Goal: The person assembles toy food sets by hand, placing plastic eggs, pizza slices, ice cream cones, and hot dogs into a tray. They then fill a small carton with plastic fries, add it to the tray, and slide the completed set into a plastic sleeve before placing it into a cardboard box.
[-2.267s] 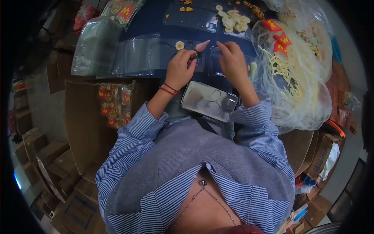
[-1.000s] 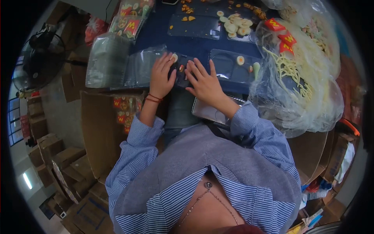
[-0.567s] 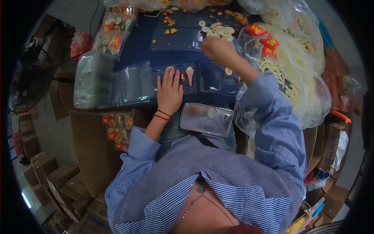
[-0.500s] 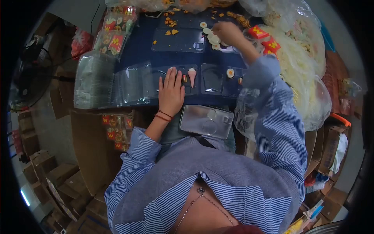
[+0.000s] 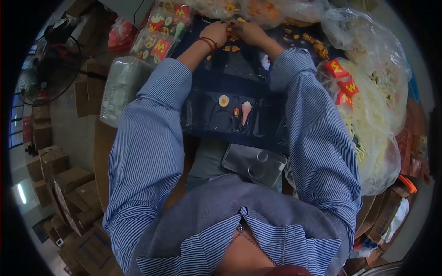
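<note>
My left hand, with a red cord at its wrist, reaches to the far part of the dark blue table, fingers curled. My right hand is beside it, its fingers bent in toward the left hand's fingertips. Both are over small orange-brown pieces; what the fingers hold is too small and dark to make out. Nearer me, a clear plastic tray holds a miniature fried egg, a tiny hot dog and a pink ice cream cone.
Stacked clear trays and filled packs stand at left. Red fries boxes lie by a large plastic bag of pale pieces at right. Another clear tray rests on my lap. A fan stands far left.
My left hand has left the near tray and moved to the far side, uncovering the fried egg. My right hand has moved left from the white round pieces. The view has shifted.
</note>
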The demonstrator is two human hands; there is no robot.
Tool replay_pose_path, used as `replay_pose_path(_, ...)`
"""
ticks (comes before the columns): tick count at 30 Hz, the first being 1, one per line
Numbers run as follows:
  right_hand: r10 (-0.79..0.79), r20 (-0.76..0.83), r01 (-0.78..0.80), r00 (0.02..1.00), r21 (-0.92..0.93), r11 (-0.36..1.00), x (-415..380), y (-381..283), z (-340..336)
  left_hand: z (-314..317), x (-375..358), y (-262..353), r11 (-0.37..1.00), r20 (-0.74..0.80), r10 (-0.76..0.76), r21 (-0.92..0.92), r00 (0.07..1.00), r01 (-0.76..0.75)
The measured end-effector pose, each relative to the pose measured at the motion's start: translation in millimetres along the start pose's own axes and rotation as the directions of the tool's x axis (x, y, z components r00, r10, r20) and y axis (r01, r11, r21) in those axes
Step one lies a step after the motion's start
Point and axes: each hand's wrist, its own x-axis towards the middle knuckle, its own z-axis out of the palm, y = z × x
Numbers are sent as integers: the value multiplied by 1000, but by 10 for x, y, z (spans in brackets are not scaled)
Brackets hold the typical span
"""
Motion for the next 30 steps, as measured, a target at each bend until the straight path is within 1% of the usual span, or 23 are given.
replay_pose_path(1, 24, 16, -25, 1000, 81, 996, 49, 6, 66, 68, 69, 12, 1000, -56, -22, -5, 998, 21)
replay_pose_path(2, 46, 36, -52, 998, 160, 986, 79, 23, 126, 143, 97, 10, 1000, -55, -22, -5, 998, 22)
replay_pose_path(6, 60, -10, -59, 998, 42, 997, 35, 28, 72, 223, 140, -12, 997, -115, -30, -71, 993, 22)
replay_pose_path(8, 138, -42, -130, 990, 156, 979, 12, 112, 52, 241, 110, -44, 996, -121, -54, -79, 991, 45)
replay_pose_path(9, 139, -42, -131, 989, 157, 979, 7, 92, 14, 221, 85, -71, 977, -132, -95, -204, 987, 66)
replay_pose_path(10, 190, -32, -172, 981, 298, 939, -3, 77, -30, 203, 62, -83, 941, -138, -136, -326, 981, 85)
replay_pose_path(11, 239, -16, -209, 971, 432, 877, -19, 52, -67, 188, 44, -83, 942, -137, -134, -326, 981, 83)
replay_pose_path(12, 241, -16, -210, 970, 433, 877, -30, 32, -69, 152, 11, -67, 895, -160, -192, -434, 968, 105)
replay_pose_path(13, 254, -36, -179, 967, 613, 769, -37, 6, -71, 116, -28, -47, 834, -177, -253, -538, 951, 122)
replay_pose_path(14, 269, -54, -133, 962, 766, 629, -42, -17, -77, 80, -61, -22, 834, -178, -254, -538, 951, 122)
replay_pose_path(15, 267, -53, -133, 962, 764, 631, -59, -42, -116, -67, -138, 81, 699, -92, -315, -696, 945, 165)
replay_pose_path(16, 211, -40, -96, 977, 797, 596, -85, -61, -174, -142, -205, 144, 533, 5, -355, -820, 935, 207)
replay_pose_path(17, 154, -30, -62, 988, 827, 558, -120, -88, -224, -157, -257, 173, 533, 4, -355, -821, 935, 206)
replay_pose_path(18, 154, -31, -61, 988, 826, 561, -158, -94, -210, -160, -297, 194, 251, 95, -368, -948, 925, 197)
replay_pose_path(19, 154, -166, 27, 974, 762, 647, -203, -109, -186, -164, -338, 211, -56, 185, -352, -983, 918, 177)
replay_pose_path(20, 137, -296, 107, 945, 679, 726, -240, -123, -166, -166, -390, 224, -60, 183, -353, -983, 918, 173)
replay_pose_path(22, 154, -298, 76, 942, 636, 768, -389, -334, -265, -183, -500, 250, -250, 247, -334, -954, 910, 167)
replay_pose_path(23, 176, -303, 42, 937, 595, 803, -466, -464, -322, -170, -547, 271, -255, 244, -337, -953, 909, 161)
replay_pose_path(25, 159, -333, 60, 929, 561, 825, -548, -590, -289, -134, -620, 312, -442, 338, -364, -883, 868, 159)
replay_pose_path(26, 147, -363, 75, 920, 532, 843, -572, -649, -276, -129, -653, 302, -444, 333, -367, -883, 869, 151)
replay_pose_path(28, 155, -352, 56, 923, 521, 852, -605, -742, -257, -154, -763, 296, -549, 346, -369, -830, 863, 98)
replay_pose_path(29, 172, -341, 31, 924, 516, 856, -603, -784, -241, -158, -825, 297, -554, 343, -373, -827, 862, 90)
replay_pose_path(30, 163, -336, 34, 927, 512, 859, -586, -817, -198, -138, -885, 293, -496, 297, -382, -865, 875, 76)
